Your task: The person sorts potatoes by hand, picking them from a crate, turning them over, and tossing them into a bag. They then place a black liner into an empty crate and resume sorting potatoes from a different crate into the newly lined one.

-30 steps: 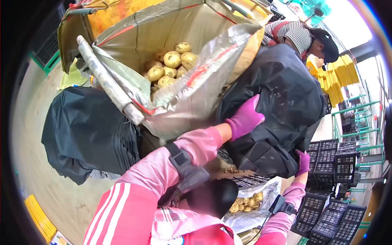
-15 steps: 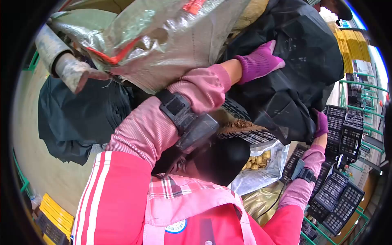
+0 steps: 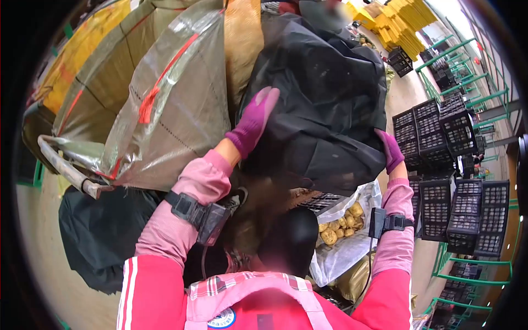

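Note:
A large black cloth (image 3: 330, 104) is bunched in front of me, bulging over something it hides. My left hand (image 3: 256, 118), in a purple glove, presses on its left side with the fingers close together; the palm side is hidden. At the right edge, my right hand (image 3: 390, 149), also gloved in purple, grips the cloth, its fingers partly out of sight behind a fold. Below the cloth, round yellow-brown tubers (image 3: 344, 224) lie in a white plastic liner (image 3: 335, 258).
Left of the cloth stands a big silvery woven sack (image 3: 181, 104) on a metal frame (image 3: 60, 165). Another black cloth (image 3: 110, 236) lies at lower left. Black crates (image 3: 434, 132) are stacked at right near green rails (image 3: 473, 280). Yellow stacks (image 3: 407, 22) stand behind.
The view has shifted, and the black cloth now sits more centrally and squarely between my hands. My left arm no longer stretches as far across. The tubers show more fully.

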`<state>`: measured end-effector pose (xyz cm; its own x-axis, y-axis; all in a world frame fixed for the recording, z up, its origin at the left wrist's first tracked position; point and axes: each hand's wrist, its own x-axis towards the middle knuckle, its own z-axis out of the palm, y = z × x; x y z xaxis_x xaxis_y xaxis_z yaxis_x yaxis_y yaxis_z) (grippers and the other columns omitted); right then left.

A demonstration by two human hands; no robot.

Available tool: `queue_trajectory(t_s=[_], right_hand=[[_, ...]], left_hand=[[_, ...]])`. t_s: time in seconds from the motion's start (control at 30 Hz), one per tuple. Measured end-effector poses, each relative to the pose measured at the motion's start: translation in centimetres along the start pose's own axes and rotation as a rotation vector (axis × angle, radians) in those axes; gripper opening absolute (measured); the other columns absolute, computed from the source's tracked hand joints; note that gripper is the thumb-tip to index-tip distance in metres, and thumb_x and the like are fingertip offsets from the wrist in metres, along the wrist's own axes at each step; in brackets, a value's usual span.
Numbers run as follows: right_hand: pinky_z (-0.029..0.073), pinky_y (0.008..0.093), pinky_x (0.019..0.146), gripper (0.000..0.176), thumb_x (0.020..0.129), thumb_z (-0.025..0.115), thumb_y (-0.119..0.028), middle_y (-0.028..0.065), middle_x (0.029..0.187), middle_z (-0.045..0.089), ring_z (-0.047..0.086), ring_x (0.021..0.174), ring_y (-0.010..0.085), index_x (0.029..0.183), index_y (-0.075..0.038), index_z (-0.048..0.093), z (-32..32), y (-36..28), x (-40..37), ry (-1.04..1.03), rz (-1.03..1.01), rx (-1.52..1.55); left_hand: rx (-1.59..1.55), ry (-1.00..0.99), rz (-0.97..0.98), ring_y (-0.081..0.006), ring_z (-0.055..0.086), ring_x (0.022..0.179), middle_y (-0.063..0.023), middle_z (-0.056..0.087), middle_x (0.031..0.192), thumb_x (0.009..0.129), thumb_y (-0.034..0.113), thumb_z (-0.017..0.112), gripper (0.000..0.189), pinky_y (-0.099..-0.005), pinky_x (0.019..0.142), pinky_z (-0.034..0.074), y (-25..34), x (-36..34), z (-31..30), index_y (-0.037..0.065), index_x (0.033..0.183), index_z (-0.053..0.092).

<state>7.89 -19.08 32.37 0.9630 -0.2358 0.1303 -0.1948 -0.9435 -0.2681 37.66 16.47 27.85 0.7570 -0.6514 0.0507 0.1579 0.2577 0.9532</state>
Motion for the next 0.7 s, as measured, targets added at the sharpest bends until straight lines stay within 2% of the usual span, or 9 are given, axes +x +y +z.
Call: queue_trajectory(t_s=[0.13, 0.17, 0.27, 0.37, 0.53, 0.57, 0.6, 0.67, 0.7], right_hand=[[0.038, 0.0353, 0.110, 0.053, 0.092, 0.057, -0.009, 0.0217, 0.141, 0.049, 0.050, 0.130, 0.0309, 0.143, -0.003, 0.043, 2.3, -4.1, -4.0, 0.370, -0.086, 0.017], [0.038, 0.0339, 0.110, 0.054, 0.092, 0.060, -0.011, 0.0231, 0.140, 0.049, 0.050, 0.130, 0.0296, 0.142, -0.001, 0.044, 2.5, -4.0, -4.3, 0.449, -0.121, -0.032], [0.042, 0.0360, 0.104, 0.060, 0.089, 0.069, -0.026, 0.0256, 0.133, 0.055, 0.054, 0.124, 0.0315, 0.136, 0.004, 0.048, -1.8, -5.8, -0.5, 0.325, 0.662, 0.596], [0.042, 0.0349, 0.103, 0.061, 0.089, 0.069, -0.034, 0.0187, 0.133, 0.057, 0.055, 0.124, 0.0294, 0.134, 0.003, 0.051, -6.0, -10.6, 3.4, 0.615, 0.423, 0.220], [0.040, 0.0436, 0.105, 0.066, 0.082, 0.068, -0.044, 0.0178, 0.134, 0.052, 0.049, 0.125, 0.0353, 0.135, -0.009, 0.050, -6.2, -13.8, 14.1, 0.472, 0.012, -0.227], [0.036, 0.0437, 0.110, 0.067, 0.083, 0.068, -0.041, 0.0197, 0.140, 0.048, 0.043, 0.131, 0.0372, 0.140, -0.013, 0.046, -5.3, -13.8, 16.1, 0.328, 0.077, -0.258], [0.043, 0.0452, 0.101, 0.065, 0.081, 0.067, -0.043, 0.0137, 0.138, 0.048, 0.049, 0.121, 0.0354, 0.137, -0.016, 0.048, -3.0, -13.1, 18.1, 0.296, 0.111, -0.319], [0.044, 0.0441, 0.102, 0.062, 0.083, 0.064, -0.044, 0.0129, 0.138, 0.051, 0.049, 0.126, 0.0353, 0.137, -0.018, 0.049, 3.6, -9.6, 21.9, -0.064, 0.172, -0.256], [0.044, 0.0401, 0.102, 0.056, 0.083, 0.062, -0.045, 0.0155, 0.130, 0.060, 0.055, 0.122, 0.0345, 0.130, -0.015, 0.058, 5.3, -10.9, 21.8, -0.382, 0.169, 0.063]], left_hand=[[-0.121, 0.294, -0.307, -0.0156, 0.053, 0.091, -0.0050, 0.057, 0.108, 0.095, 0.055, 0.050, 0.056, -0.0290, 0.085, 0.045, 1.2, -0.7, -1.5, 0.010, 0.127, 0.056], [0.013, 0.328, -0.242, -0.0210, 0.053, 0.104, -0.0112, 0.056, 0.119, 0.096, 0.050, 0.052, 0.058, -0.0335, 0.091, 0.044, 1.5, -0.4, -2.3, 0.003, 0.130, 0.052], [0.291, 0.359, 0.144, -0.0286, 0.053, 0.118, -0.0194, 0.054, 0.130, 0.095, 0.041, 0.058, 0.061, -0.0387, 0.098, 0.043, 3.3, -0.5, -2.0, -0.006, 0.133, 0.048], [0.500, 0.304, 0.457, -0.0336, 0.051, 0.121, -0.0230, 0.053, 0.131, 0.092, 0.034, 0.064, 0.061, -0.0415, 0.104, 0.040, 4.9, -1.7, 0.1, -0.006, 0.134, 0.046], [0.873, 0.179, 0.722, -0.0387, 0.045, 0.129, -0.0237, 0.049, 0.137, 0.085, 0.019, 0.070, 0.062, -0.0439, 0.110, 0.034, 7.3, -4.7, 2.9, -0.004, 0.137, 0.044], [0.868, 0.157, 0.731, -0.0403, 0.044, 0.129, -0.0242, 0.048, 0.137, 0.084, 0.018, 0.070, 0.063, -0.0452, 0.110, 0.033, 7.8, -5.2, 3.3, -0.004, 0.137, 0.044], [0.864, 0.135, 0.741, -0.0420, 0.043, 0.129, -0.0246, 0.048, 0.137, 0.082, 0.017, 0.070, 0.063, -0.0465, 0.111, 0.032, 8.1, -5.7, 3.6, -0.003, 0.137, 0.044], [0.889, 0.096, 0.708, -0.0420, 0.040, 0.132, -0.0230, 0.046, 0.139, 0.082, 0.021, 0.070, 0.064, -0.0482, 0.112, 0.029, 8.3, -6.6, 4.0, -0.001, 0.137, 0.045], [0.900, 0.077, 0.690, -0.0421, 0.038, 0.133, -0.0221, 0.045, 0.140, 0.082, 0.023, 0.070, 0.065, -0.0491, 0.112, 0.028, 8.2, -7.0, 4.1, 0.000, 0.138, 0.045]])
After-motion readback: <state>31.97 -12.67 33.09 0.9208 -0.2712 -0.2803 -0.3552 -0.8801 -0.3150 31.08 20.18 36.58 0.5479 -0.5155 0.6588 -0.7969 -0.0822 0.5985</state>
